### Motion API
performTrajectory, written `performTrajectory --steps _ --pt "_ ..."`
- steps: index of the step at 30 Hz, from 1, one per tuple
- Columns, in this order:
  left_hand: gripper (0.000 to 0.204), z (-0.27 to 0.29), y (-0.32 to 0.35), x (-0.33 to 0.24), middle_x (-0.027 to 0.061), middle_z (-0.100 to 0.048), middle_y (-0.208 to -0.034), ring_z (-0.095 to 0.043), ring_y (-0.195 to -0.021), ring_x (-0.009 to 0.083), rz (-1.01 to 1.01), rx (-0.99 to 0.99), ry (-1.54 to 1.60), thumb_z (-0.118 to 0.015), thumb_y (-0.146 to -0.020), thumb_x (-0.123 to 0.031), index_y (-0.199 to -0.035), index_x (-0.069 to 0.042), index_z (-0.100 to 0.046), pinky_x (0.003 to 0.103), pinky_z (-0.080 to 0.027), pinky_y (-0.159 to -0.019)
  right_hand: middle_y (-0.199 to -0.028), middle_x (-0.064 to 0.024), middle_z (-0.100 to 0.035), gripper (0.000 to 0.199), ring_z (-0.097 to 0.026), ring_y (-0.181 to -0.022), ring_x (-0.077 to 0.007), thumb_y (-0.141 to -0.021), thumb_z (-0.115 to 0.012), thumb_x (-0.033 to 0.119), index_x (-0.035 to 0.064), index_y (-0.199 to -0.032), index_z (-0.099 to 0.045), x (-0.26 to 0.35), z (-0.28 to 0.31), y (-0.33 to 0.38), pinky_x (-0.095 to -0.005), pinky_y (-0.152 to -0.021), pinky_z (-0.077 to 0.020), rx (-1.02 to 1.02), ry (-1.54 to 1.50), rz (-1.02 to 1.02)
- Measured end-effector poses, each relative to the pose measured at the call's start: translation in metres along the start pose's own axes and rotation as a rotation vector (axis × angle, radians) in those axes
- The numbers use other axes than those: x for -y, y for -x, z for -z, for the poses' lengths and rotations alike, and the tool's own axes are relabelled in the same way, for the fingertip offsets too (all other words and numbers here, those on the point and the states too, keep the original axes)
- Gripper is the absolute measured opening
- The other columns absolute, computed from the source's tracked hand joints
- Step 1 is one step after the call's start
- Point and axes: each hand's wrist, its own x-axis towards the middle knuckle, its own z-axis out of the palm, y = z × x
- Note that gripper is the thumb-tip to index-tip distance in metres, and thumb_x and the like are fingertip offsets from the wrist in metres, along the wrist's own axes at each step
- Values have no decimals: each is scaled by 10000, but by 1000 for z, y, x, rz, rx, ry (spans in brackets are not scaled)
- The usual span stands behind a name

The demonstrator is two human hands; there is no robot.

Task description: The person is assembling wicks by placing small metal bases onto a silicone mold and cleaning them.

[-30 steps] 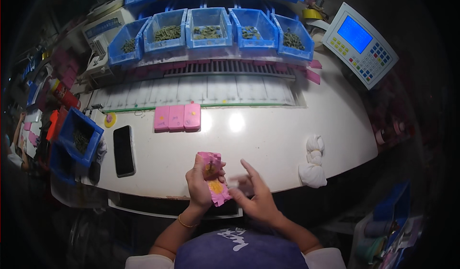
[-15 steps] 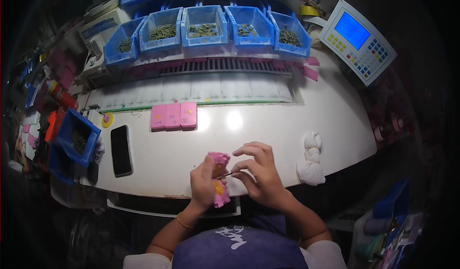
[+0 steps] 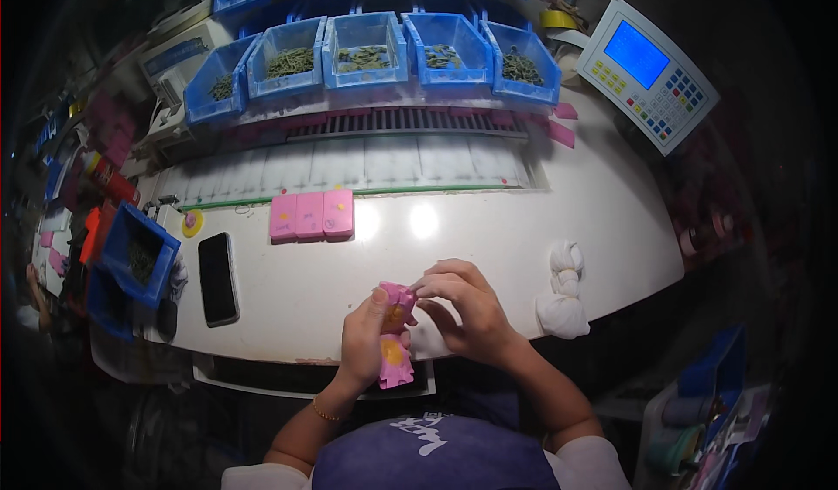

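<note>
I see the left hand low in the frame centre, fingers wrapped round a pink strip with yellow dots, thumb pressed on its upper end. The right hand sits just beside it, fingertips pinched together on the strip's top edge; I can't tell what, if anything, sits between them. The strip hangs over the near edge of the white table. Three pink blocks lie in a row above the hands, a black phone at centre left, a white cloth bundle at right. Blue bins line the top, a keypad with a blue screen upper right.
</note>
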Motion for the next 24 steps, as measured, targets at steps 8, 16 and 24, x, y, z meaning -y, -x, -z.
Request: performTrajectory --steps 8,16,24 --pt "463 -2 8 5 90 -602 -732 -563 -590 130 -247 -47 -318 -439 -1047 -370 -958 39 -638 274 -445 -534 -950 -122 -592 325 -575 -938 -309 -744 -685 -67 32 -1040 -596 6 -7 2 -380 -802 -488 0 25 -72" --pt "408 -5 6 10 102 -591 -718 -563 -575 158 -411 -99 -488 -466 -1039 -335 -1002 28 -648 311 -437 -540 -910 -126 -595 436 -577 -849 -300 -719 -693 -89 6 -1130 -581 12 -25 9 -374 -731 -492 -224 80 -92" --pt "401 0 8 15 106 -628 -773 -566 -588 154 -439 -78 -535 -474 -1036 -330 -1013 27 -654 302 -450 -568 -922 -102 -626 491 -568 -914 -275 -724 -702 -114 16 -1173 -553 8 -9 5 -366 -833 -480 56 79 -150"
